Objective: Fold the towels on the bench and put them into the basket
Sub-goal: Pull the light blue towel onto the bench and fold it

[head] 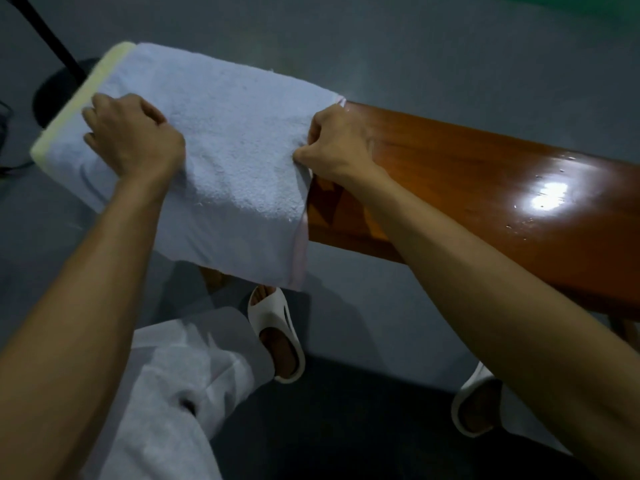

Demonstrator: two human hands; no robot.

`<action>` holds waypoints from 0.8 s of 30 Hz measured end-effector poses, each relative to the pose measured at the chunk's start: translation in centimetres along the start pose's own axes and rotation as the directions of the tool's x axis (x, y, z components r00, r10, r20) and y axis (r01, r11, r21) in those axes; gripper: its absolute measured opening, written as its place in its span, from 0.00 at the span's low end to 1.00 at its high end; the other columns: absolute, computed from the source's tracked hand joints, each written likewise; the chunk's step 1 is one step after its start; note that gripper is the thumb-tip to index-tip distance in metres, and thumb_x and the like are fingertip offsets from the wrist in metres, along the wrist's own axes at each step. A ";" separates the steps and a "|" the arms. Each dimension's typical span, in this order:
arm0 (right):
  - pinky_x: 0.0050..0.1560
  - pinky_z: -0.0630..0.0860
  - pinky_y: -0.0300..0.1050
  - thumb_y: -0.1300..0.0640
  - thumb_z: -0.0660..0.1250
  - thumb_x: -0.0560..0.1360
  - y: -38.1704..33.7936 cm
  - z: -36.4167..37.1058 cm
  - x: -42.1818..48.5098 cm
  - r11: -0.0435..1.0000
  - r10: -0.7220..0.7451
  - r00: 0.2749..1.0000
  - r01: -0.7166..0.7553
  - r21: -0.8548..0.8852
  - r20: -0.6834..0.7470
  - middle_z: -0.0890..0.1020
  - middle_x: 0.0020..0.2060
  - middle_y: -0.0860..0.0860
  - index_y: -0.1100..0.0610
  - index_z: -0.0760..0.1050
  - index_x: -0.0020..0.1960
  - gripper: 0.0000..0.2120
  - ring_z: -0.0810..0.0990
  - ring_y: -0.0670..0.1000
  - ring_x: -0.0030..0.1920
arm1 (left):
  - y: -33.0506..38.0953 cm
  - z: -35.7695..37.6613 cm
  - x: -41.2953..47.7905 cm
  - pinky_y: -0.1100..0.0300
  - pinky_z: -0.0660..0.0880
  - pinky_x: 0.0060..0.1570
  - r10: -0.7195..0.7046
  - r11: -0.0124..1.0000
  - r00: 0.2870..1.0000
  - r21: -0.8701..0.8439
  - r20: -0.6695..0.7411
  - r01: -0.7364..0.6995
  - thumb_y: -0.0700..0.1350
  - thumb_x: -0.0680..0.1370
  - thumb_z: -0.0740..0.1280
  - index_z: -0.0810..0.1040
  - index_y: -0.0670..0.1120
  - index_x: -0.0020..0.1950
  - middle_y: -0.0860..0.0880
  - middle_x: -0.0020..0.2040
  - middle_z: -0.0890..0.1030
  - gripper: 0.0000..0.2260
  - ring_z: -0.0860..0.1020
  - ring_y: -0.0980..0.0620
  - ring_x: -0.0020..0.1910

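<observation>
Towels lie stacked over the left end of a glossy reddish-brown wooden bench (pixel 467 174). The top one, a pale blue towel (pixel 225 133), spreads flat across the seat, and its near part hangs over the front edge toward the person's legs. A pale yellow towel (pixel 69 109) shows under it as a thick strip along the far-left end. A thin pink edge (pixel 300 244) peeks out along the blue towel's right side.

The left hand (pixel 135 133) sits on the left part of the blue towel, knuckles up and fingers curled down into the cloth. Its fingertips are tucked out of sight, so I cannot tell whether it grasps a fold or only presses down. The right hand (pixel 339 143) is at the towel's right border, where cloth meets bare wood. Its thumb and bent fingers pinch that edge, and the cloth puckers slightly at the pinch.

To the right of the towels the bench top is bare and carries a bright reflection of a light.

Below the bench, the person's light grey trousers (pixel 166 393) and two white slippers (pixel 277 334) stand on a grey floor (pixel 415 46). A black pole (pixel 45 26) slants down to a dark round base (pixel 59 88) on the floor beyond the bench's left end.
</observation>
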State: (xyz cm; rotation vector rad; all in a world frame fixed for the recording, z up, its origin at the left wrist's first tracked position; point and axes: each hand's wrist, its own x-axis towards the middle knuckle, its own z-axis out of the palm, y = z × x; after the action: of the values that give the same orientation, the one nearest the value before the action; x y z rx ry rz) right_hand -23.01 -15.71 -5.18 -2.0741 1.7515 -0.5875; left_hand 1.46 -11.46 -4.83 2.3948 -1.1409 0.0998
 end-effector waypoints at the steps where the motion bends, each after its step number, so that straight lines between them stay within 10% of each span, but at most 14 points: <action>1: 0.45 0.84 0.51 0.49 0.78 0.68 0.0 -0.1 0.0 1.000 -0.005 1.000 0.005 0.013 0.003 0.82 0.38 0.50 0.53 0.81 0.42 0.10 0.82 0.50 0.41 | 0.0 0.1 0.0 0.41 0.68 0.66 -0.006 1.000 1.000 -0.010 -0.006 0.005 0.40 0.77 0.65 0.83 0.46 0.55 0.40 0.67 0.74 0.10 0.69 0.36 0.69; 9: 0.40 0.82 0.49 0.51 0.77 0.68 1.6 -1.5 -1.0 0.995 -0.019 0.996 0.028 0.100 -0.087 0.82 0.37 0.49 0.52 0.78 0.39 0.09 0.82 0.51 0.40 | -0.3 0.3 1.0 0.41 0.73 0.66 -0.220 0.974 0.974 -0.048 0.044 0.222 0.53 0.75 0.71 0.82 0.41 0.62 0.38 0.63 0.82 0.21 0.77 0.34 0.65; 16: 0.39 0.81 0.51 0.52 0.75 0.65 3.0 -5.1 -2.3 0.994 -0.030 0.978 0.052 0.101 -0.205 0.81 0.36 0.48 0.54 0.79 0.39 0.08 0.81 0.51 0.39 | 5.0 -3.4 -2.5 0.50 0.77 0.57 -0.126 0.977 0.984 -0.191 -0.129 0.100 0.40 0.68 0.60 0.84 0.49 0.45 0.46 0.48 0.86 0.14 0.83 0.42 0.51; 24: 0.35 0.75 0.47 0.52 0.71 0.65 10.6 -11.6 -5.6 0.997 0.060 0.955 -0.068 -0.021 -0.289 0.80 0.35 0.50 0.52 0.74 0.36 0.07 0.80 0.53 0.39 | 13.8 -4.6 -10.7 0.54 0.77 0.51 0.216 0.936 0.974 -0.299 0.065 -0.187 0.41 0.69 0.64 0.86 0.44 0.46 0.41 0.47 0.86 0.13 0.83 0.39 0.49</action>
State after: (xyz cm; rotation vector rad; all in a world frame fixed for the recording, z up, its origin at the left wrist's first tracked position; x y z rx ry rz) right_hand -38.79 -12.03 -1.33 -2.0243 1.9887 -0.8875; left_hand -15.15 -9.13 1.79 2.0385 -1.3439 -0.1124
